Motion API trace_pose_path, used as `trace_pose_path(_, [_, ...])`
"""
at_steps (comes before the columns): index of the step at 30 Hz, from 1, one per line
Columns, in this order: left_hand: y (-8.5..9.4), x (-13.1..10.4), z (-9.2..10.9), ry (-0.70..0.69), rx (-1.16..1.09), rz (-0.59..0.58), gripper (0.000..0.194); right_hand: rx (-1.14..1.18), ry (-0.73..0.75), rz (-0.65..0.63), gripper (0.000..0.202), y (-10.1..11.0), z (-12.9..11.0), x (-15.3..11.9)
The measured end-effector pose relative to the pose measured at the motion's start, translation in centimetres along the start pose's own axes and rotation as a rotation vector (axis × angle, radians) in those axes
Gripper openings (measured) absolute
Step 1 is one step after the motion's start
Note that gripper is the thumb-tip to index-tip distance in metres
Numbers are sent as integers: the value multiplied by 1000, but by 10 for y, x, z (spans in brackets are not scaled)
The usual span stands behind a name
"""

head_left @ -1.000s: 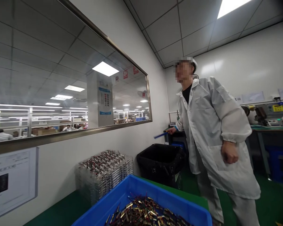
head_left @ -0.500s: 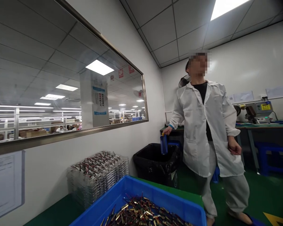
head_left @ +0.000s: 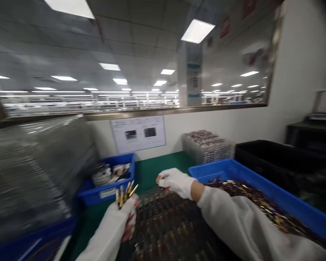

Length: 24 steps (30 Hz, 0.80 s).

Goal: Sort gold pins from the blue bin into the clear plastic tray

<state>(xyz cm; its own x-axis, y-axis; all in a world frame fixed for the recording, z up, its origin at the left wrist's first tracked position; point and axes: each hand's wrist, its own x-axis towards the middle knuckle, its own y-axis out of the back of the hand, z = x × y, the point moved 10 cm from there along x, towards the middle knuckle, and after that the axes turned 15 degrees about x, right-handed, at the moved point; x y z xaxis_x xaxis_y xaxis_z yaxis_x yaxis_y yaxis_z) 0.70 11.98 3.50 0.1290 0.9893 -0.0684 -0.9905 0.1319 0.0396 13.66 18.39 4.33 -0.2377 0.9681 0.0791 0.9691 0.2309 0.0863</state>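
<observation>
My left hand (head_left: 126, 219), in a white glove with bare fingertips, is closed around a bunch of small gold-coloured metal parts (head_left: 123, 195) that stick up above the fist. In front of me lies a clear, ridged tray (head_left: 141, 250) with rows of similar small parts, blurred by motion. My right hand (head_left: 176, 182), gloved the same way, is over the tray's far edge with its fingers curled together. Whatever its fingertips hold, if anything, is too blurred to make out. Right of the tray, a blue bin (head_left: 296, 194) holds a heap of gold-ended parts with dark red and black wires.
A blue box (head_left: 105, 194) with mixed items sits at the left, beside plastic-wrapped stacks (head_left: 38, 174). Filled clear trays (head_left: 209, 146) are piled by the wall. A black-lined waste bin (head_left: 274, 156) stands at the right. A printed sheet (head_left: 138, 134) hangs below the window.
My view has swung left and down from the person in the white coat to the bench. Both my hands and the tray in front of me now show.
</observation>
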Motion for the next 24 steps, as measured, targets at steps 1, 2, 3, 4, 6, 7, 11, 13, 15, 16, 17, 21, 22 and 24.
trace_pose_path(1, [10,1,1,1,-10,41,21,-4,-5,-56,15,-4,4,0])
trace_pose_path(2, [17,4,4,0,-30,68,21,-17,-11,-115,14,-9,7,0])
trace_pose_path(3, [22,6,6,0,-54,87,19,-41,-15,-165,13,-15,9,-1])
trace_pose_path(4, [26,9,9,-12,-89,109,17,-70,-21,-209,13,-21,10,-3])
trace_pose_path(6, [34,13,14,-29,-141,169,15,-142,-35,-281,14,-36,8,-5])
trace_pose_path(7, [38,14,15,-40,-158,194,14,-181,-41,-310,15,-43,7,-5])
trace_pose_path(11, [47,16,15,-60,-188,238,10,-362,-61,-407,17,-74,-2,3])
trace_pose_path(13, [47,16,13,-52,-194,240,11,-478,-60,-404,17,-84,-4,9])
trace_pose_path(15, [46,15,11,-41,-197,238,13,-596,-35,-344,20,-86,-6,13])
trace_pose_path(16, [45,15,11,-38,-198,234,14,-648,-18,-301,24,-85,-7,14])
trace_pose_path(17, [44,15,10,-35,-198,227,15,-692,-4,-256,28,-83,-7,14])
trace_pose_path(21, [40,15,8,-23,-180,207,16,-806,-15,-132,32,-67,-3,14])
trace_pose_path(22, [39,15,8,-18,-175,202,17,-823,-24,-118,31,-63,-1,14])
trace_pose_path(24, [37,15,7,-7,-164,192,17,-843,-32,-98,30,-56,0,14])
